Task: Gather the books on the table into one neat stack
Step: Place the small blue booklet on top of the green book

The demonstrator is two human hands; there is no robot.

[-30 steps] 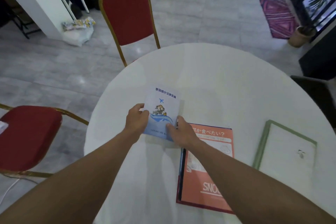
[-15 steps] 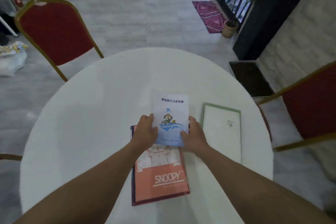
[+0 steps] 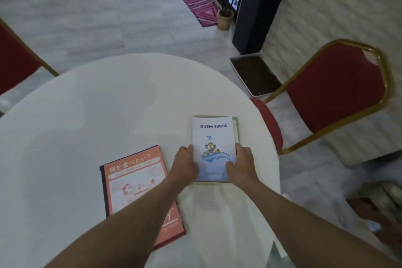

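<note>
A small white and blue booklet [image 3: 214,143] lies over a green-edged white book [image 3: 236,125], of which only the rim shows. My left hand [image 3: 185,164] grips the booklet's left edge and my right hand [image 3: 241,164] grips its right edge. An orange Snoopy book [image 3: 134,180] lies flat to the left, partly under my left forearm. All sit on a round white table [image 3: 97,115].
A red chair with a gold frame [image 3: 335,91] stands close to the table's right edge. Another red chair [image 3: 13,61] is at the far left. A tray of soil [image 3: 255,76] and a potted plant [image 3: 225,18] rest on the floor beyond.
Both hands carried the booklet rightward from over the orange book onto the green-edged book. The view swung right with it.
</note>
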